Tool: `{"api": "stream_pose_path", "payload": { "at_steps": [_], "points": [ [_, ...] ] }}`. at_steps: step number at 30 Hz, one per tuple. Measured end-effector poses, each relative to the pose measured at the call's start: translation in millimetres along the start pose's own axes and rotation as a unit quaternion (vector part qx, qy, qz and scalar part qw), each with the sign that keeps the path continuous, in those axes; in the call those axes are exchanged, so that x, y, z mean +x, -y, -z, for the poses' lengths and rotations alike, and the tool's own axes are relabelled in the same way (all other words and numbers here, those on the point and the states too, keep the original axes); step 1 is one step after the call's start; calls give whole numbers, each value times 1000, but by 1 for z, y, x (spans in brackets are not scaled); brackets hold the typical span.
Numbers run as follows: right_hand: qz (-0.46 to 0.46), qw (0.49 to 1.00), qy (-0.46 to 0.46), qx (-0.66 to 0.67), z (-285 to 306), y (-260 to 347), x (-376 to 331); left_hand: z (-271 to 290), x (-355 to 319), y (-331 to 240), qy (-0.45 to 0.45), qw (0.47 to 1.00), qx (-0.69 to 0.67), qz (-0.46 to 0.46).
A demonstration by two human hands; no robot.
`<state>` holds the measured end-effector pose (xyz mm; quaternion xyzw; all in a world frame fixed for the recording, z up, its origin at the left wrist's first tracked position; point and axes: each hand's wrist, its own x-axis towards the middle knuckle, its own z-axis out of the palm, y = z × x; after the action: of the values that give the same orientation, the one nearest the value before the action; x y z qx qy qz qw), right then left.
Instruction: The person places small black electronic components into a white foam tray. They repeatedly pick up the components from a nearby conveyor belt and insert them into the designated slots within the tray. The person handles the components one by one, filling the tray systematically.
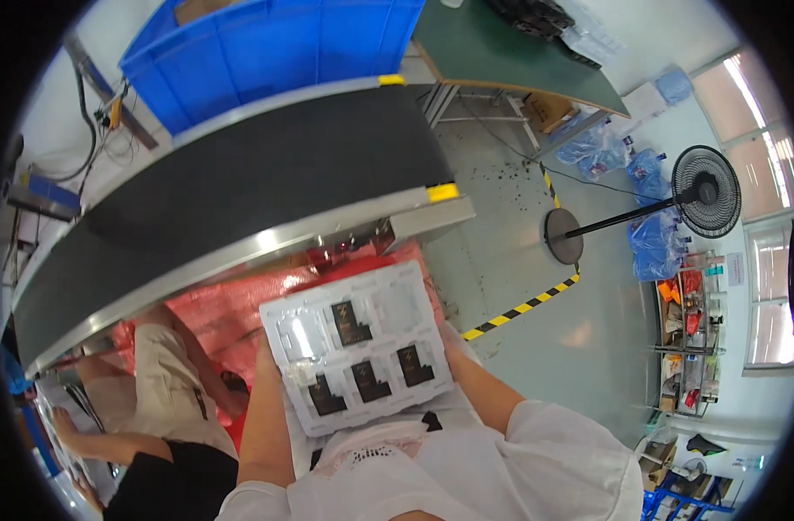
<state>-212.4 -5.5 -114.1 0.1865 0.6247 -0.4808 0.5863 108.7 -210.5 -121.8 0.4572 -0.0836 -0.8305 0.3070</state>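
Observation:
Close to my body, a white plastic tray (355, 351) with moulded pockets is held slightly tilted. Flat black notched pieces sit in several pockets, among them an upper piece (351, 323) and a lower right piece (414, 365). The upper left pocket (301, 337) and the upper right pocket (398, 304) show no black piece. My left hand (268, 358) grips the tray's left side, and my right hand (453, 354) grips its right side. Most of the fingers on both hands are hidden behind the tray.
Ahead runs a black conveyor belt (266, 165) with metal rails, and a blue bin (275, 56) stands beyond it. Red wrapping (214, 313) lies below the belt. A co-worker (167, 417) is at my left. To the right are a standing fan (706, 191) and a green table (501, 65).

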Motion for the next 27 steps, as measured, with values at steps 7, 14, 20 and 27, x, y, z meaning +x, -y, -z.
{"api": "stream_pose_path", "payload": {
  "at_steps": [7,14,20,27],
  "points": [
    [27,999,-2,44,11,-31,-7,60,39,13,52,997,60,-22],
    [53,994,2,100,87,-63,-36,-64,-24,33,-36,980,196,-3],
    [70,991,27,108,228,-39,-84,-225,-74,109,63,980,188,12],
    [99,967,-80,221,310,23,-219,-364,-103,192,97,964,224,101]
  ]
}}
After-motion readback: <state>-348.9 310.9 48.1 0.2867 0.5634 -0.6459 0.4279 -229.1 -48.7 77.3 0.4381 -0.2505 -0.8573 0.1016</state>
